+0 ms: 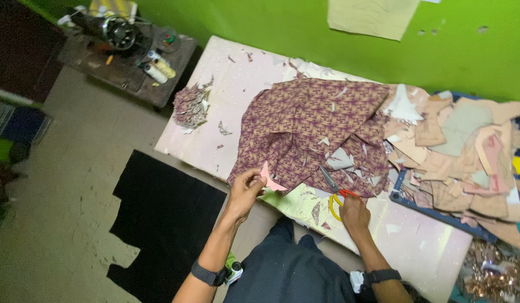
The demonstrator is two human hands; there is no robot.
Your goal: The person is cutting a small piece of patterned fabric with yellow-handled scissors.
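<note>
My left hand point(246, 188) is closed in a pinch on a small pink paper piece point(269, 178), holding it at the near edge of the cloth point(316, 134). My right hand point(354, 213) is closed around the yellow and red handles of the scissors point(334, 193), whose blades point up and away onto the cloth. Both wrists carry dark bands.

The cloth is a purple and tan print with a small woven-looking pattern. It lies bunched and folded on the pale table point(232, 90), its near corner just over the edge, with white scraps scattered over it. A smaller clump of the same print point(191, 106) sits apart to the left.

To the right lies a heap of tan and pink paper patterns point(467, 151), partly over a blue frame point(439, 213). Beyond the table's far left corner stands a sewing machine point(120, 31) with thread spools point(158, 67), against a green wall point(282, 25).
</note>
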